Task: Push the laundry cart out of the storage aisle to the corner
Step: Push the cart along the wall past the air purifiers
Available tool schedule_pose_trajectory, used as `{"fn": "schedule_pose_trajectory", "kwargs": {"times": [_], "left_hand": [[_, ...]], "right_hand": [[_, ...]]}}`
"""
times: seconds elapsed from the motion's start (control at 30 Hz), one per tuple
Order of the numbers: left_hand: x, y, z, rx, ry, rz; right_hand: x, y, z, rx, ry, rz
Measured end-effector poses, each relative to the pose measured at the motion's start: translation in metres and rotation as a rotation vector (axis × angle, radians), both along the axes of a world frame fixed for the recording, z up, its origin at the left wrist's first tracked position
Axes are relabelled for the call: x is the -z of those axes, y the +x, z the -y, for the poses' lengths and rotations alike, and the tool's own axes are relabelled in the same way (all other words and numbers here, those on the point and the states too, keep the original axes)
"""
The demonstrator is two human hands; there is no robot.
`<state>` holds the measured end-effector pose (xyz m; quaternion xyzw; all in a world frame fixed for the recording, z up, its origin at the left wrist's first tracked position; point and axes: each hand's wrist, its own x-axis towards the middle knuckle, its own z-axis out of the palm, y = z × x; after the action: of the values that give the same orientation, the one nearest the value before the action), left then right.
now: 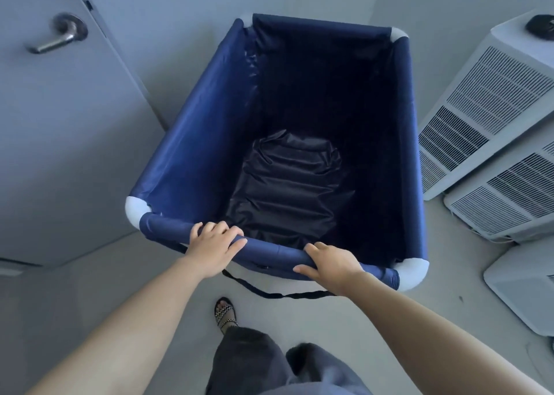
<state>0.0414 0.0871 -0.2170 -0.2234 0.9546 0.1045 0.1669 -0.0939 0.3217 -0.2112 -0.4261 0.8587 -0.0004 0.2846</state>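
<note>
The laundry cart (192, 142) is a deep navy fabric bin on a frame with white corner caps, right in front of me. Its inside is dark, with only crumpled black liner at the bottom. My left hand (214, 246) grips the near top rail left of its middle, fingers curled over it. On the same rail, further right, my right hand (328, 264) is wrapped round the tube. A black strap (269, 293) hangs below the near rail. The cart's far end stands close to the wall corner.
A grey door (45, 124) with a lever handle (60, 36) stands at the left. White vented appliances (485, 106) stand close along the cart's right side, another one (524, 286) nearer me. My sandalled foot (225, 312) is on the pale floor behind the cart.
</note>
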Motion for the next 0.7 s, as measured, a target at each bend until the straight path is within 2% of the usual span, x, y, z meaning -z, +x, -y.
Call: {"fn": "schedule_pose_trajectory", "kwargs": {"times": [0.23,0.47,0.7], "left_hand": [[0.003,0.024,-0.014,0.01,-0.074,-0.033],[0.002,0.033,-0.008,0.147,-0.098,-0.021],[0.003,0.033,-0.006,0.185,-0.119,-0.041]], "right_hand": [[0.013,0.025,-0.015,-0.008,-0.106,-0.104],[0.021,0.046,-0.021,-0.061,-0.164,-0.269],[0.021,0.059,0.009,-0.125,-0.182,-0.28]]}}
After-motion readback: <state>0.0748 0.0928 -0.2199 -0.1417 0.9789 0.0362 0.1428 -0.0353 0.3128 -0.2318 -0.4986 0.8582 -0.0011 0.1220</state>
